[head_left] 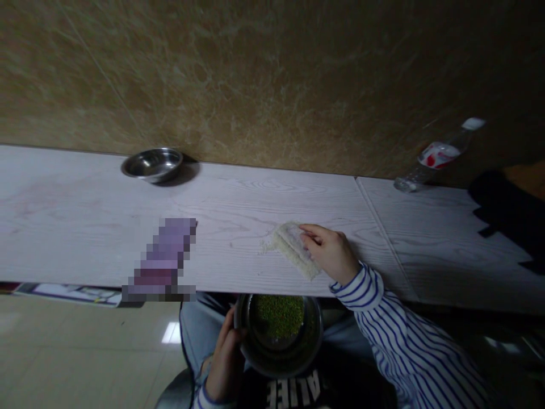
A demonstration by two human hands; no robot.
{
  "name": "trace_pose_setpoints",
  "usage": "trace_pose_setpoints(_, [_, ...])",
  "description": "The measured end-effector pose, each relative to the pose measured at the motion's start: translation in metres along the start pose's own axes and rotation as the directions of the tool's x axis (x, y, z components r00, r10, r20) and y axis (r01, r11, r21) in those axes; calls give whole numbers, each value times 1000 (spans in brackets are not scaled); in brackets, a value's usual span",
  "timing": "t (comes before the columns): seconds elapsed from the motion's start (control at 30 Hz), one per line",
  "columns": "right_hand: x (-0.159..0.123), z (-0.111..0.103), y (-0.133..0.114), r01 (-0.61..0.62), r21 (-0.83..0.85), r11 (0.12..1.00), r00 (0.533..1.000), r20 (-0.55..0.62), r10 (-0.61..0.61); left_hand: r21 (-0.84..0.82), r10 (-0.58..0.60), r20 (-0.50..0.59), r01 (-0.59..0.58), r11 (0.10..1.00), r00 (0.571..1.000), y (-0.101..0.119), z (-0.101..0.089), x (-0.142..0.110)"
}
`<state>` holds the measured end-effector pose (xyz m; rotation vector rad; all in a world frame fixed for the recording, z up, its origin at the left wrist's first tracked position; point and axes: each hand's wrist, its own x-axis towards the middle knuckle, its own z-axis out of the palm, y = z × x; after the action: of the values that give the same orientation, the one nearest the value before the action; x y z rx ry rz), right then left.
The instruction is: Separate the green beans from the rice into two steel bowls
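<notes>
My left hand (227, 352) grips the left rim of a steel bowl (313, 341), held over my lap just below the table's front edge. Small green beans (279, 315), like mung beans, lie in it, and the bowl tips toward the table. On the tabletop my right hand (332, 250) is closed, thumb and fingertips on a thin, whitish, see-through piece (293, 233), perhaps plastic. Beneath and around this piece spreads a flat heap of pale grains (300, 258) that look like rice, with a few scattered at its left. The fingers partly hide the piece.
An empty shallow steel bowl (153, 166) stands near the wall at the back left. A blurred-out purple flat object (166, 255) lies at the front left. A plastic bottle (440, 154) stands by the wall at right, near dark cloth (506, 207). The pale table (238, 199) has a seam.
</notes>
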<state>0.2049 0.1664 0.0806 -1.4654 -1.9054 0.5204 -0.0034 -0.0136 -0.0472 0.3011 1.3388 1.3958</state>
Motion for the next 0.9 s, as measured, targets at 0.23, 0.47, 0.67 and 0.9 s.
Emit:
trace_pose_setpoints(0.23, [-2, 0, 3, -9, -10, 1000, 1000, 20, 9, -60, -28, 17, 29, 998, 999, -6, -2, 3])
trace_pose_setpoints(0.47, [2, -11, 12, -42, -9, 999, 999, -11, 42, -74, -44, 57, 48, 996, 997, -2, 0, 1])
trace_pose_setpoints(0.67, [11, -18, 33, -94, -15, 995, 995, -45, 93, -54, -60, 6, 61, 997, 998, 6, 10, -6])
trace_pose_setpoints(0.9, [8, -28, 43, -97, 94, 991, 991, -79, 104, -15, -33, 8, 33, 999, 999, 10, 13, -8])
